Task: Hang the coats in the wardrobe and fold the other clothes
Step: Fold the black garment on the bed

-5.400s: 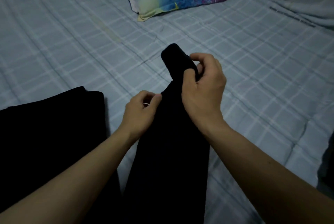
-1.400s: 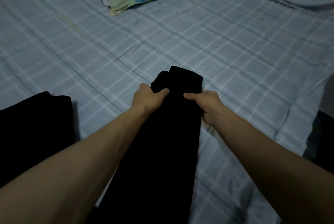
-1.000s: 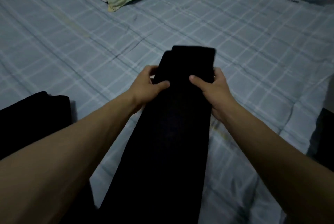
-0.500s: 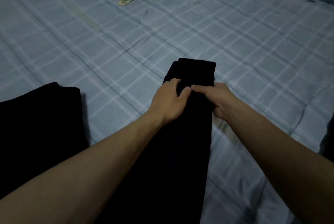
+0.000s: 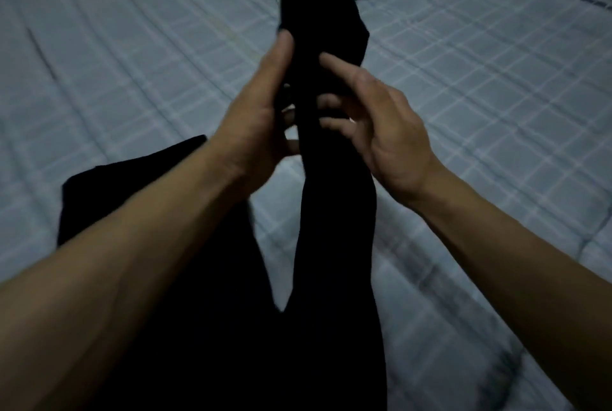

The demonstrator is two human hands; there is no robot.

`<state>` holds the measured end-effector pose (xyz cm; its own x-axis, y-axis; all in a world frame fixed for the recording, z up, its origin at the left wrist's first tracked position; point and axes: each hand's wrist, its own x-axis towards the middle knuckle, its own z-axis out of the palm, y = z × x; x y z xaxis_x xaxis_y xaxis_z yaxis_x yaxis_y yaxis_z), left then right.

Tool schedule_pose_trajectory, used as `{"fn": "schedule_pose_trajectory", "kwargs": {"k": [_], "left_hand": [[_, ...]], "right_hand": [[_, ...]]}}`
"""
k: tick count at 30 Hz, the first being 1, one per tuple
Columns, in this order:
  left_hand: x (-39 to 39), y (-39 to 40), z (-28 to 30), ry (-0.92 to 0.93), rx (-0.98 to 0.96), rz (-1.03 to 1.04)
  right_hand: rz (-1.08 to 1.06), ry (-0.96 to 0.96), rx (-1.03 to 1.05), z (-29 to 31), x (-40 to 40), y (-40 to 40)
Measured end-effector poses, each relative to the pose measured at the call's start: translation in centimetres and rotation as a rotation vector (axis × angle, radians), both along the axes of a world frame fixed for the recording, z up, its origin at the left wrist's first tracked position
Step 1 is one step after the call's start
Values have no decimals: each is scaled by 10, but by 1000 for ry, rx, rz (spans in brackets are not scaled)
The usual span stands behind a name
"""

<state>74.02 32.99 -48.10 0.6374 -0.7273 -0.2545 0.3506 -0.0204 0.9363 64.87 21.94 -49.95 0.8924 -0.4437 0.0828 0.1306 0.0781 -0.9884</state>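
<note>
Left hand [image 5: 261,112] and right hand [image 5: 381,125] both grip the far end of the black garment [image 5: 331,212], raised above the plaid bedsheet [image 5: 463,96]. Looks mid-fold; next: bring that end toward the near end, edges aligned. Another dark piece [image 5: 132,185] lies left.

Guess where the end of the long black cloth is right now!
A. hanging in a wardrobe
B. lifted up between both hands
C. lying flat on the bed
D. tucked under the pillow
B: the left hand and right hand hold the black cloth raised above the bed.
</note>
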Motion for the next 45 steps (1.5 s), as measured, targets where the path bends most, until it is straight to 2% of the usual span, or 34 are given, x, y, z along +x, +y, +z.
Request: {"fn": "schedule_pose_trajectory", "kwargs": {"k": [4, 5, 7, 9, 12, 13, 15, 18, 22, 24, 28, 30, 31, 33, 35, 37, 40, 43, 45], "left_hand": [[36, 92, 41, 110, -206, 74], [45, 116, 47, 123, -215, 90], [68, 161, 48, 134, -187, 140], [87, 201, 24, 195, -9, 238], [97, 241, -42, 165, 474, 378], [95, 253, -69, 115, 630, 394], [83, 270, -107, 63, 775, 432], [67, 285, -135, -43, 810, 416], [48, 281, -144, -185, 833, 315], [46, 280, -146, -260, 861, 300], [42, 289, -156, -302, 856, 362], [32, 292, -159, -388, 897, 390], [26, 293, -157, -489, 938, 404], [9, 293, -148, -847, 1018, 370], [-12, 290, -141, -1209, 949, 234], [-39, 292, -150, -1363, 862, 37], [-76, 310, -181, -1317, 946, -241], [-84, 324, -206, -1223, 979, -270], [-81, 322, -209, -1227, 985, -269]], "right_hand": [[115, -65, -127, 19, 48, 96], [142, -62, -171, 25, 63, 121], [208, -45, -133, 35, 90, 167], [259, 28, -19, 34, 113, 201], [248, 232, -55, -6, 126, 226], [243, 313, -133, -24, 121, 227], [259, 431, -439, -52, 94, 223], [347, 461, -932, -75, 25, 223], [388, 590, -1309, -96, -46, 243], [393, 651, -1331, -115, -65, 253], [374, 674, -1412, -161, -81, 267], [356, 674, -1440, -169, -82, 268], [358, 661, -1438, -168, -81, 268], [374, 634, -1410, -158, -84, 266], [392, 621, -1343, -147, -99, 270], [373, 621, -1299, -141, -127, 284], [321, 662, -1305, -147, -180, 311], [302, 660, -1295, -167, -202, 326], [270, 645, -1295, -173, -201, 327]]}}
